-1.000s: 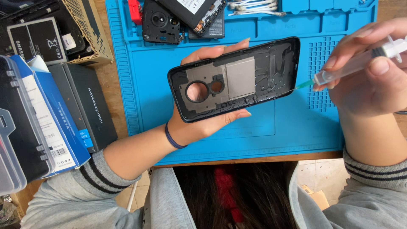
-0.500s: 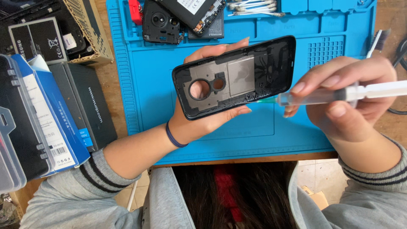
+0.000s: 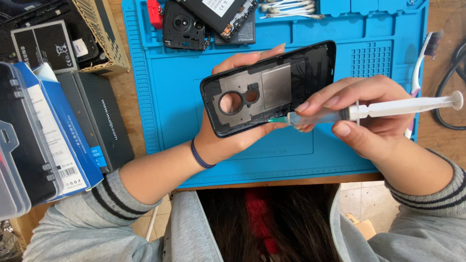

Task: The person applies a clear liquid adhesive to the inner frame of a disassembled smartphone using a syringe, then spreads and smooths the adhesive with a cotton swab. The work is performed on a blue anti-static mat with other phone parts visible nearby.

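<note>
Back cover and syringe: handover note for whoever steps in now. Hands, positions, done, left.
Left hand: holds the black phone back cover, inner side up, above the blue mat.
Right hand: grips the syringe; its green tip is at the cover's lower edge.
Done: cannot tell if any bead is laid.
Left: probably run the tip along the rim. Other phone parts and cotton swabs lie at the mat's top.

Syringe barrel: partly hidden by right hand.
Black boxes: cut off at left edge.
</note>
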